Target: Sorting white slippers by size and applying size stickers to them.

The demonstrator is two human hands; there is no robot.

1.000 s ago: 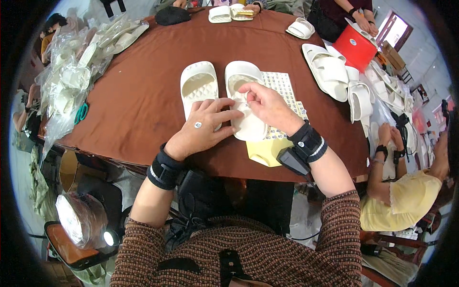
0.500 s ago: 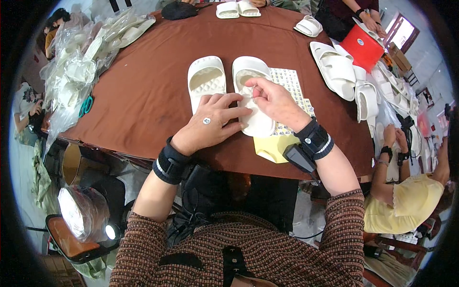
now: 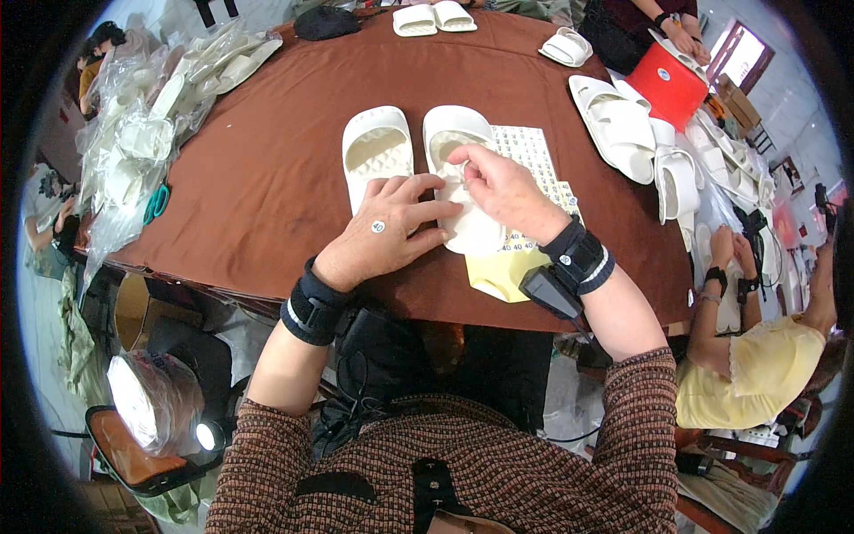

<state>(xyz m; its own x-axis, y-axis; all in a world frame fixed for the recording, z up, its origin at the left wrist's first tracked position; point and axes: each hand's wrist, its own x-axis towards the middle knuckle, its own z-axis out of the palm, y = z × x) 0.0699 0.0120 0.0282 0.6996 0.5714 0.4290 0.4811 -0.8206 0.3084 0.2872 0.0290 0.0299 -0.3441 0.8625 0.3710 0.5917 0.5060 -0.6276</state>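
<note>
A pair of white slippers lies side by side in front of me, the left slipper [image 3: 377, 142] and the right slipper [image 3: 476, 233]. My left hand [image 3: 382, 227] rests with fingers spread across their inner sides, its fingertips on the right slipper. A small round sticker [image 3: 378, 227] is on the back of this hand. My right hand [image 3: 509, 194] is over the right slipper, thumb and index finger drawn together; what they hold, if anything, is too small to make out. Partly beneath the right slipper and hand are a white sticker sheet [image 3: 525, 147] and a yellow sheet [image 3: 498, 274].
Brown cloth covers the table [image 3: 267, 178]. Plastic-wrapped slippers [image 3: 142, 133] and teal scissors [image 3: 157, 204] lie left. More white slippers [image 3: 623, 125] and a red box [image 3: 667, 84] stand right. A black cap [image 3: 326, 23] sits at the back. Other people work around the table.
The whole view has shifted slightly, so the table and slippers appear a little further left. My left hand stays on the slippers; the right hand's fingers have moved only slightly.
</note>
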